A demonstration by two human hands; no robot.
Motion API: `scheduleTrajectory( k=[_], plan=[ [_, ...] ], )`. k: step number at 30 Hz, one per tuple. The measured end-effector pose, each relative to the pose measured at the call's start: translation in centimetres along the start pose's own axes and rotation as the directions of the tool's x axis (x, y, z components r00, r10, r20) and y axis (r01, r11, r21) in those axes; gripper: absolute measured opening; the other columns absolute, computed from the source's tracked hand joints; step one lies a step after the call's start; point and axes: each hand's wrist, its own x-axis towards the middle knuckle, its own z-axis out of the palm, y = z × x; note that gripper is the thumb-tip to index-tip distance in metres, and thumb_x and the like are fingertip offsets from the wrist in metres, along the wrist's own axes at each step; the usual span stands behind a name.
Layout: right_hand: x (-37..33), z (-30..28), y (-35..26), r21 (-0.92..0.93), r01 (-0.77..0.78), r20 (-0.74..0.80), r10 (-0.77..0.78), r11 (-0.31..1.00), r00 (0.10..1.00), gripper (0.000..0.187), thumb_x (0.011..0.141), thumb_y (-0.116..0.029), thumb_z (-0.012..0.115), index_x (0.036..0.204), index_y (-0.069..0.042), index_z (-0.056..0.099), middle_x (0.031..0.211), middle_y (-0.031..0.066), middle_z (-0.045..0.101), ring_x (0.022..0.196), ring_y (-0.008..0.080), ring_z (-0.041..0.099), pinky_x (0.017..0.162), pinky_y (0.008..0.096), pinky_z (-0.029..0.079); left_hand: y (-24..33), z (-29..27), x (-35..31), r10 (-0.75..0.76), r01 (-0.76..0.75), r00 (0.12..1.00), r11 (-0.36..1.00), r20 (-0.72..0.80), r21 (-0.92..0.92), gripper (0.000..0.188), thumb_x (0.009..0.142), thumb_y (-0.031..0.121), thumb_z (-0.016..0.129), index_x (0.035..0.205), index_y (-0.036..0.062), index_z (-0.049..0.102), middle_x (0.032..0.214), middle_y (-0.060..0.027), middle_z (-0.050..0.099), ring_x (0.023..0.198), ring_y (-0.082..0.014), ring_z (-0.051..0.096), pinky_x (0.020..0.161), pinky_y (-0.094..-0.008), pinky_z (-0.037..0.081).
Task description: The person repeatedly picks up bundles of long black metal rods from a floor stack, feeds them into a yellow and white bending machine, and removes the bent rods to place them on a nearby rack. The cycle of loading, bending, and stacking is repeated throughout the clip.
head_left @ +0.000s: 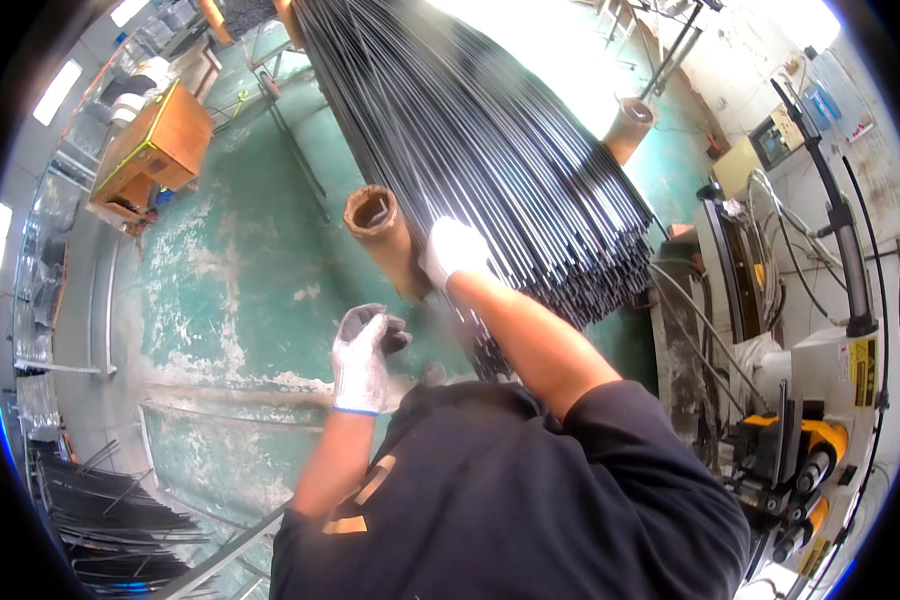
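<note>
Many slender glossy black rods (pixel 500 150), white-gloved right hand (pixel 454 250) over them, brown tube (pixel 388 240)

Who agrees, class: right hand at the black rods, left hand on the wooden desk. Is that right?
No: the head view shows the left hand away from the wooden desk, nearer the brown tube; the right hand is at the black rods.

On my feed the long black rods (pixel 500 170) run out past the top edge, and those nearest the dark shirt (pixel 510 490) blur. The right hand (pixel 455 248) is bleached and soft; I can't fairly say whether it grips anything. The left hand's (pixel 362 345) palm is hidden from me.
</note>
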Motion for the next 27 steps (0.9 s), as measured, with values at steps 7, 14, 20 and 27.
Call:
scheduleTrajectory(
  k=[7,14,20,27],
  plan=[
    [1.1,-4.8,2.6,-0.081,0.001,0.092,0.007,0.997,0.996,0.037,0.084,-0.033,0.069,0.104,-0.004,0.079,0.109,0.0213,0.076,0.106,0.0366,0.073,0.091,0.0425,0.058,-1.4,-0.9,-3.1,0.018,-0.038,0.989,0.990,-0.144,-0.136,0.014,0.099,0.009,0.061,0.113,0.0040,0.061,0.090,-0.0133,0.068,0.075,-0.0279,0.067,0.074,-0.0418,0.058],
    [3.2,-4.6,9.8,0.800,-0.222,0.314,-0.073,0.557,0.947,0.016,0.089,-0.007,0.073,0.090,0.008,0.075,0.079,0.0180,0.073,0.063,0.0259,0.070,0.057,0.0375,0.061,-5.0,-6.0,-6.0,-0.030,-0.046,0.936,0.978,-0.352,-0.205,0.012,0.099,0.009,0.061,0.110,0.0052,0.062,0.093,-0.0134,0.066,0.080,-0.0268,0.064,0.075,-0.0418,0.056],
    [2.7,-5.4,10.9,0.863,-0.302,0.348,-0.042,0.405,0.937,0.021,0.088,-0.008,0.079,0.094,0.010,0.070,0.081,0.0175,0.072,0.063,0.0262,0.071,0.055,0.0403,0.061,-5.4,-4.2,-5.4,-0.066,0.016,0.967,0.979,-0.245,-0.202,0.013,0.099,0.009,0.062,0.111,0.0048,0.061,0.092,-0.0141,0.067,0.077,-0.0266,0.065,0.074,-0.0409,0.057],
    [1.6,-6.2,10.5,0.887,-0.297,0.347,-0.084,0.354,0.934,0.020,0.092,-0.012,0.074,0.099,0.007,0.075,0.085,0.0151,0.075,0.070,0.0240,0.073,0.065,0.0357,0.061,-5.0,-1.3,-3.5,-0.049,0.029,0.991,0.988,-0.125,-0.151,0.016,0.097,0.010,0.063,0.111,0.0042,0.061,0.091,-0.0156,0.068,0.072,-0.0316,0.067,0.074,-0.0451,0.058]
  ],
)
